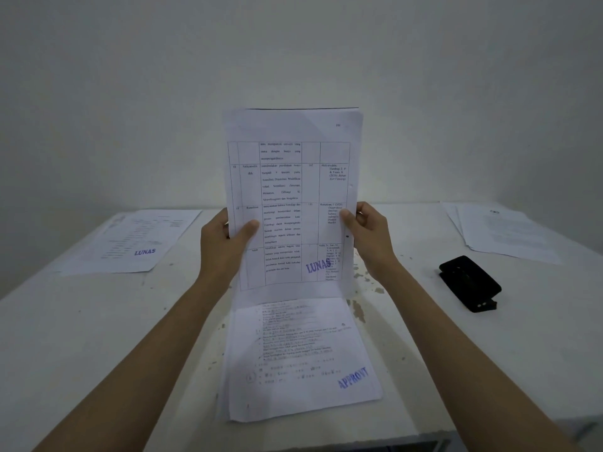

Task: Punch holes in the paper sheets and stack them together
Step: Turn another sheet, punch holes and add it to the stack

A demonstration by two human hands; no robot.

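I hold a few printed sheets (290, 190) upright in front of me, the front one showing a table and a blue LUNAS stamp. My left hand (222, 243) pinches their left edge, thumb on the front. My right hand (368, 233) pinches the right edge the same way. The sheets' bottom edge stands on or just above a stack of papers (303, 360) lying on the white table (98, 337), its top page stamped APPROVE. A black hole punch (470, 283) lies on the table to the right, apart from both hands.
A single stamped sheet (137, 239) lies at the far left of the table. Another pile of sheets (499, 230) lies at the far right corner. A plain white wall rises behind the table. The table's front edge runs close below the stack.
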